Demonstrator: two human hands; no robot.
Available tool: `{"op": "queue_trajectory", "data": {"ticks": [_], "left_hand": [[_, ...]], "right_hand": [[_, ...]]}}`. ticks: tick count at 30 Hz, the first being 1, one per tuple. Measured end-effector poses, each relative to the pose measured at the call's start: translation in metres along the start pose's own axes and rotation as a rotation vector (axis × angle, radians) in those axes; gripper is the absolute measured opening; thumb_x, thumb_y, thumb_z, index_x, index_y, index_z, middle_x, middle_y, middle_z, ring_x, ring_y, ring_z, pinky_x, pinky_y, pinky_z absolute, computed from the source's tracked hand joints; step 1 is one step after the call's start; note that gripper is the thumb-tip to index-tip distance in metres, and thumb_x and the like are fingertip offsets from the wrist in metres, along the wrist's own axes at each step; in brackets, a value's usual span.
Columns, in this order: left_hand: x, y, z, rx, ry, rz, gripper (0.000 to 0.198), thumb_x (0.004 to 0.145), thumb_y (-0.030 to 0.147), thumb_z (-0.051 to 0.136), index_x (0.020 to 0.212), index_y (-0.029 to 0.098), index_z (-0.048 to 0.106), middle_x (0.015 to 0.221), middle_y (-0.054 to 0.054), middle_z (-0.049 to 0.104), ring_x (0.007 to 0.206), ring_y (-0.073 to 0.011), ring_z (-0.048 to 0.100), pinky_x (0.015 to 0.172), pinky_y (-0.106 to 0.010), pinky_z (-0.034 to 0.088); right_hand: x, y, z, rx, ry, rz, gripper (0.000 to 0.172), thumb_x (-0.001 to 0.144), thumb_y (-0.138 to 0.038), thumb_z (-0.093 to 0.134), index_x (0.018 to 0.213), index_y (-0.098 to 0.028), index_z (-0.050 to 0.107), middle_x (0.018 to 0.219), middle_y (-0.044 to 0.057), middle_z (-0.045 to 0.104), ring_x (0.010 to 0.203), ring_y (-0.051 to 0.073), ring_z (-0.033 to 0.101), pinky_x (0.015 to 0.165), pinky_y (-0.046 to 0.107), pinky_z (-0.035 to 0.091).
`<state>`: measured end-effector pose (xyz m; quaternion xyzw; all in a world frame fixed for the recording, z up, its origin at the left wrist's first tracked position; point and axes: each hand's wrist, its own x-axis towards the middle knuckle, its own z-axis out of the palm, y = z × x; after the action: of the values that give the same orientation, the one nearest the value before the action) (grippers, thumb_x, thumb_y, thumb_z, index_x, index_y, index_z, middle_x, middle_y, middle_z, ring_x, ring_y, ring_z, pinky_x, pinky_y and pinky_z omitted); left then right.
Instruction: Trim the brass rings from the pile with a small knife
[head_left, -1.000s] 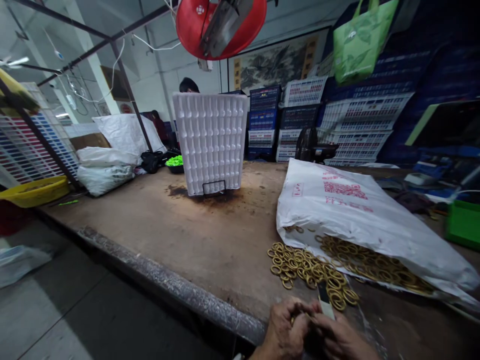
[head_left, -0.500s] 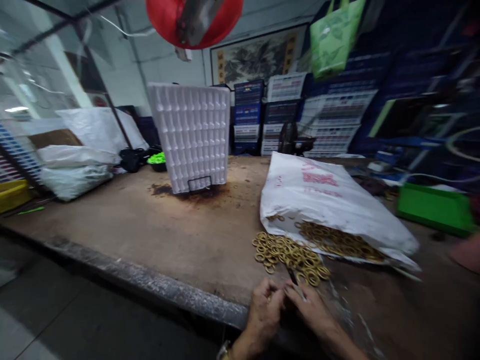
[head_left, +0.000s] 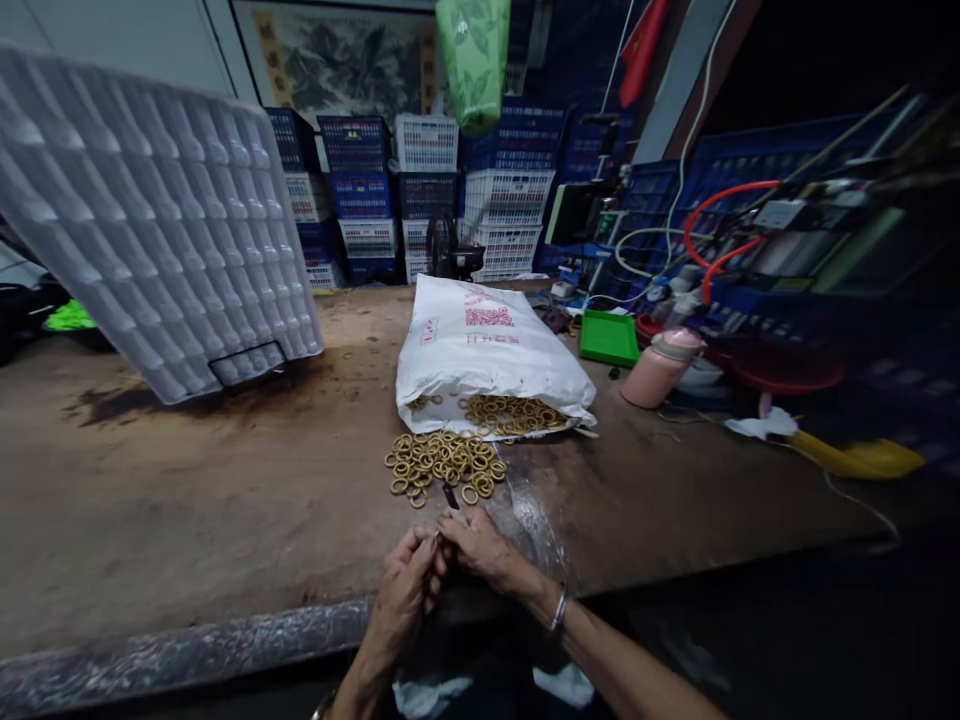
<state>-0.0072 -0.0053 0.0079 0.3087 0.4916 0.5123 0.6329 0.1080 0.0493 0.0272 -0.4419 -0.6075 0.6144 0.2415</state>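
My right hand is closed on a small knife with a dark blade and a pale handle; the blade points up and away toward the rings. My left hand is pinched right beside it, fingertips touching or nearly so. Whatever sits between the left fingers is too small and covered to name. Just beyond both hands lies a loose pile of brass-coloured rings. Behind the pile a white woven sack with red print rests on its side, its mouth facing me and more rings inside.
At left a white moulded plastic tray leans upright in a black wire stand. To the right are a green tray, a pink bottle and a machine with red tubing. Stacked crates line the back. The table edge is plastic-wrapped.
My view has swung to the right, so the sack, rings and tray appear further left. Both hands stay together in front of the pile, the knife still in my right hand.
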Motion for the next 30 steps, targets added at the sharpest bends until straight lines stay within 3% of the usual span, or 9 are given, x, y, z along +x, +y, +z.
{"op": "queue_trajectory", "data": {"ticks": [4, 7, 10, 14, 17, 25, 30], "left_hand": [[-0.002, 0.002, 0.002, -0.055, -0.009, 0.005, 0.028, 0.073, 0.044, 0.057, 0.07, 0.017, 0.048, 0.054, 0.007, 0.046, 0.037, -0.0021, 0.031, 0.034, -0.013, 0.02], [-0.003, 0.004, 0.004, -0.079, -0.007, -0.009, 0.029, 0.073, 0.045, 0.058, 0.07, 0.018, 0.048, 0.055, 0.007, 0.045, 0.038, -0.0021, 0.032, 0.035, -0.013, 0.02], [-0.002, 0.003, 0.005, -0.073, 0.027, -0.016, 0.032, 0.071, 0.048, 0.059, 0.069, 0.019, 0.046, 0.053, 0.008, 0.045, 0.036, -0.0022, 0.032, 0.035, -0.014, 0.02], [0.001, 0.001, 0.004, -0.054, 0.053, 0.003, 0.032, 0.069, 0.048, 0.06, 0.073, 0.019, 0.046, 0.053, 0.007, 0.048, 0.036, -0.0024, 0.035, 0.035, -0.013, 0.022], [0.002, 0.0, 0.003, -0.036, 0.076, 0.016, 0.034, 0.067, 0.048, 0.062, 0.076, 0.019, 0.046, 0.053, 0.007, 0.05, 0.036, -0.0027, 0.038, 0.034, -0.013, 0.024], [0.002, 0.0, 0.002, 0.032, 0.13, 0.031, 0.038, 0.063, 0.052, 0.063, 0.071, 0.019, 0.046, 0.05, 0.007, 0.051, 0.033, -0.003, 0.037, 0.031, -0.013, 0.024], [-0.012, 0.006, 0.005, 0.036, 0.031, 0.007, 0.032, 0.07, 0.048, 0.059, 0.07, 0.018, 0.048, 0.049, 0.008, 0.048, 0.032, -0.002, 0.033, 0.031, -0.013, 0.023]], "right_hand": [[0.001, -0.002, -0.002, -0.033, 0.005, -0.038, 0.026, 0.081, -0.027, 0.037, 0.059, -0.018, 0.045, 0.049, -0.005, 0.046, 0.045, 0.007, 0.038, 0.046, 0.018, 0.029], [0.003, 0.003, -0.004, -0.109, 0.094, -0.081, 0.021, 0.081, -0.023, 0.034, 0.068, -0.017, 0.05, 0.054, -0.003, 0.049, 0.051, 0.009, 0.045, 0.05, 0.018, 0.032], [0.002, 0.011, -0.006, -0.376, 0.204, -0.165, 0.016, 0.078, -0.02, 0.038, 0.073, -0.017, 0.052, 0.06, -0.002, 0.052, 0.058, 0.011, 0.048, 0.054, 0.02, 0.032], [-0.005, 0.02, -0.005, -0.741, 0.123, -0.267, 0.016, 0.069, -0.011, 0.041, 0.078, -0.018, 0.053, 0.067, 0.0, 0.057, 0.063, 0.012, 0.05, 0.058, 0.021, 0.03], [-0.009, 0.02, -0.005, -0.877, 0.086, -0.266, 0.026, 0.067, -0.009, 0.04, 0.087, -0.019, 0.053, 0.072, 0.002, 0.059, 0.065, 0.013, 0.051, 0.06, 0.022, 0.03], [-0.011, 0.017, -0.002, -0.976, 0.082, -0.259, 0.031, 0.066, -0.009, 0.039, 0.094, -0.018, 0.049, 0.077, 0.003, 0.06, 0.068, 0.015, 0.052, 0.06, 0.024, 0.029], [-0.002, 0.014, -0.009, -1.054, 0.136, -0.159, 0.026, 0.073, -0.013, 0.037, 0.095, -0.016, 0.049, 0.08, 0.005, 0.059, 0.071, 0.016, 0.052, 0.06, 0.025, 0.029]]}}
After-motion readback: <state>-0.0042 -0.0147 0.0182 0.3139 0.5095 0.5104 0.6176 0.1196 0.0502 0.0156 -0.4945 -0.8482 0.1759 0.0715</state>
